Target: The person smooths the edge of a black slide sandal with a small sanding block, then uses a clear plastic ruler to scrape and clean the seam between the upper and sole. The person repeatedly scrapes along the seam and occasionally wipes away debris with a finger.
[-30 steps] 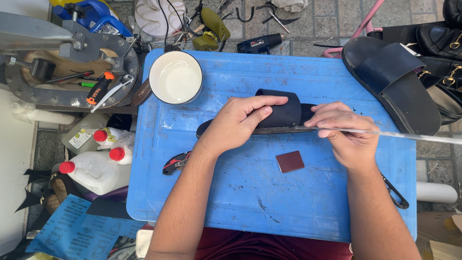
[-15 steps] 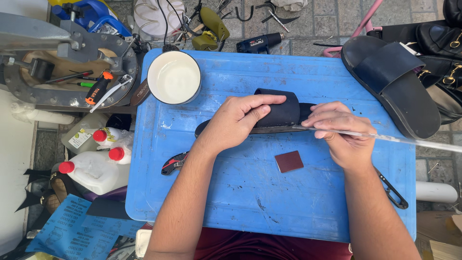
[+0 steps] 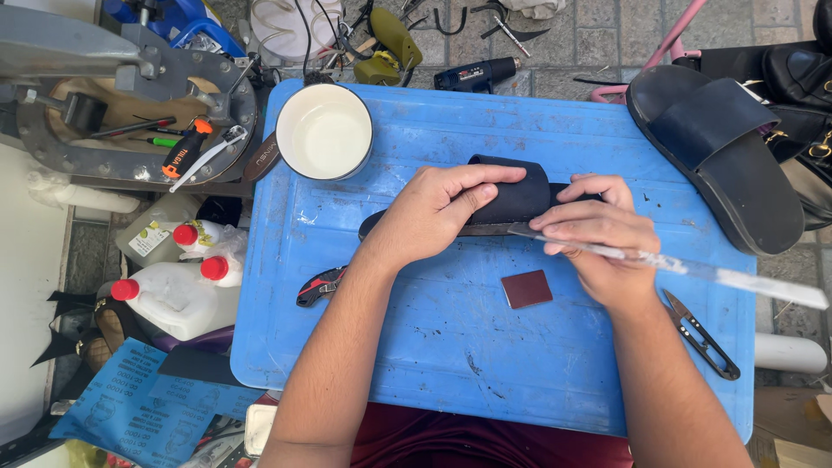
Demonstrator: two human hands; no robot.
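The left hand (image 3: 429, 212) lies over a dark sandal (image 3: 511, 201) in the middle of the blue tabletop (image 3: 451, 347). Its fingers are pressed together on the strap, and the thumb reaches along the near edge of the sole, so the sandal is held flat. The right hand (image 3: 598, 247) is closed around a long thin blade (image 3: 693, 269). The fingers pinch it near the sandal, and the pale end of the blade goes out to the right, past the tabletop edge.

Compared with a second ago, very little has changed. The left hand is in the same place on the strap. The right hand has shifted only slightly, and the blade still lies along the near edge of the sole. To my judgement this means the work on that edge is continuing with small movements, and the sandal itself has not moved.

Near the right hand a small dark red square patch (image 3: 526, 289) lies on the tabletop, apart from both hands. Thread snips (image 3: 702, 336) lie at the right, and pliers (image 3: 321, 286) with red handles lie at the left, just beside the left forearm. A white bowl (image 3: 323, 132) stands at the far left corner. A second sandal (image 3: 715, 152) rests at the far right.
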